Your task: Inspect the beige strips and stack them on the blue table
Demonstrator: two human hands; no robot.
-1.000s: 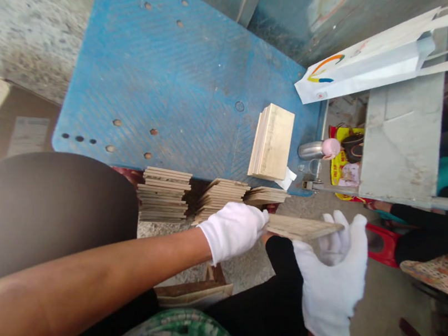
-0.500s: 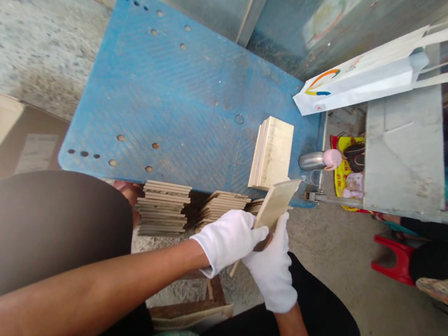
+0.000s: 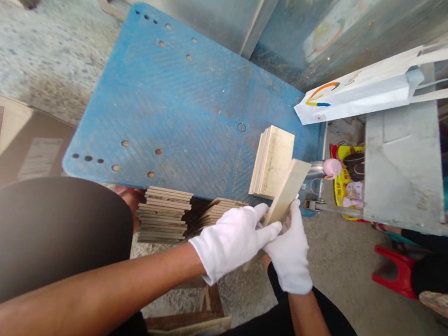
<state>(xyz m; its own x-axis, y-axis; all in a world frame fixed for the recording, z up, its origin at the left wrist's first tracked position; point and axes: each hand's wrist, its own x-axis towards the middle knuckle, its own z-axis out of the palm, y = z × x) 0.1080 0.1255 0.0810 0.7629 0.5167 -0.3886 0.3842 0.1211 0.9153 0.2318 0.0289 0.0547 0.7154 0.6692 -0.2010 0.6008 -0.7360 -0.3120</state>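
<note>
Both my hands wear white gloves and grip one thin wooden board (image 3: pixel 287 190) that stands tilted, its top end leaning toward the far right. My left hand (image 3: pixel 234 241) closes on its lower left edge. My right hand (image 3: pixel 290 250) closes on its lower right side. Just beyond the board, a short pile of similar boards (image 3: pixel 273 161) lies on the blue ribbed platform (image 3: pixel 183 106). Two taller stacks of boards (image 3: pixel 163 214) stand below the platform's near edge, left of my hands.
A white paper bag (image 3: pixel 370 89) hangs off a grey metal box (image 3: pixel 402 161) at the right. A steel flask with a pink cap (image 3: pixel 320 168) and a yellow packet lie between platform and box. A red stool (image 3: pixel 396 267) is at the right, a cardboard box (image 3: pixel 17 143) at the left.
The board went from lying flat between my spread hands to standing tilted with both hands closed low on it. My hands have drawn together and moved a little toward the platform.
</note>
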